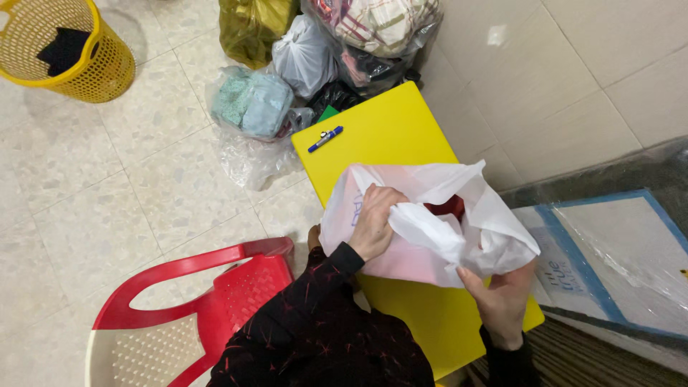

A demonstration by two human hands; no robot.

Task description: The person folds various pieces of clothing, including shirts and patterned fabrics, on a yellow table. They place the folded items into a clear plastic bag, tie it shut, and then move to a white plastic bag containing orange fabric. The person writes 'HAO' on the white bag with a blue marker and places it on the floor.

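A white plastic bag [430, 222] lies on the small yellow table [387, 136], and something red [448, 208] shows inside its mouth. My left hand [374, 221] grips the bag's near rim, bunching the plastic. Under the bag's right side, my right hand [502, 301] holds its lower edge. Both arms wear dark sleeves with thin red marks. A blue marker pen [325, 139] rests on the far part of the table, apart from both hands.
A red and cream plastic chair [193, 301] stands left of me. Several stuffed plastic bags [315, 50] are piled beyond the table. A yellow mesh basket [68, 50] with dark cloth sits far left. A plastic-wrapped flat board [616, 251] leans at the right by the tiled wall.
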